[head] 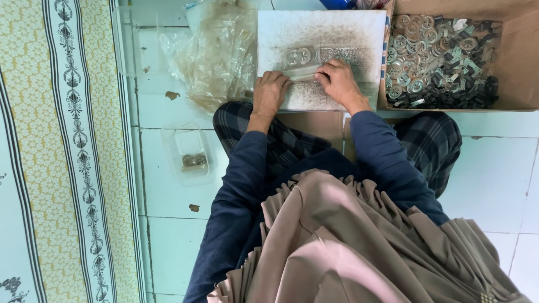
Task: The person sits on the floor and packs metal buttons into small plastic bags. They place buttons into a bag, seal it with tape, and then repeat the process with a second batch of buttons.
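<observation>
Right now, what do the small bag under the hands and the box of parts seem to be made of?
The small bag looks like thin clear plastic: it is glossy and the round pieces inside show through. The box looks like brown cardboard, matte, with plain flat walls. The round parts in it seem silvery metal, though that is uncertain.

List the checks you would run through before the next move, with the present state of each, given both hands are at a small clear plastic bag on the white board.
1. Small clear plastic bag lies flat on the smudged white board: ok.
2. Left hand rests at the bag's lower left edge: ok.
3. Right hand pinches the bag's right edge: ok.
4. Round silvery pieces sit inside the bag: ok, two show.
5. Bag's opening sealed: cannot tell, fingers cover it.
6. Cardboard box of round silvery and dark metal parts beside the right hand: ok.
</observation>
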